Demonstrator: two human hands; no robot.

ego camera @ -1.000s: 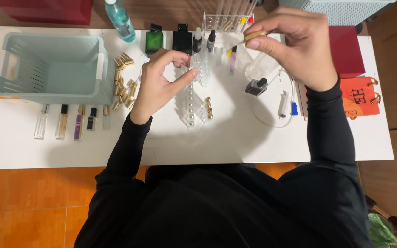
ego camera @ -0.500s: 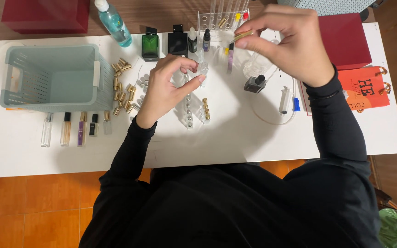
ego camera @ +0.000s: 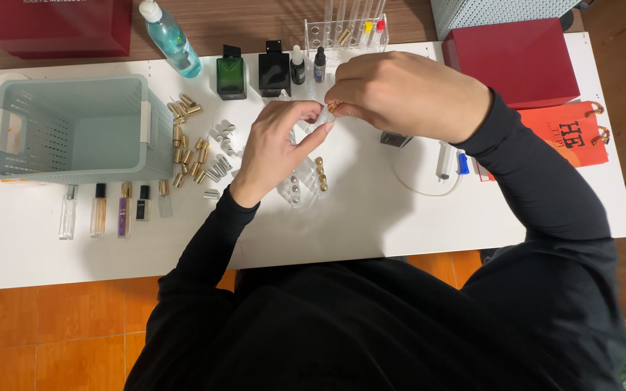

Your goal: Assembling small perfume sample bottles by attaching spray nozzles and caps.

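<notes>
A long white counter (ego camera: 371, 217) spans the frame over an orange tiled floor (ego camera: 52, 340), with a brown wooden surface along the top edge. At upper centre the person's left hand (ego camera: 273, 148) and right hand (ego camera: 400, 94) meet. The left grip pinches a small clear glass vial (ego camera: 322, 119) between thumb and fingertips; the right grip closes narrowly on a small gold cap (ego camera: 332, 107) touching the vial's top. Below the hands lie more clear vials with gold tops (ego camera: 306, 181). To the left, loose gold and silver caps (ego camera: 193, 145) lie scattered beside a pale grey-green plastic basket (ego camera: 146, 116). Five slim sample bottles (ego camera: 110, 210) stand in a row below the basket. A square green glass bottle (ego camera: 231, 72) and a black one (ego camera: 274, 70) stand at the counter's far edge, and a dark red box (ego camera: 512, 61) sits upper right.
</notes>
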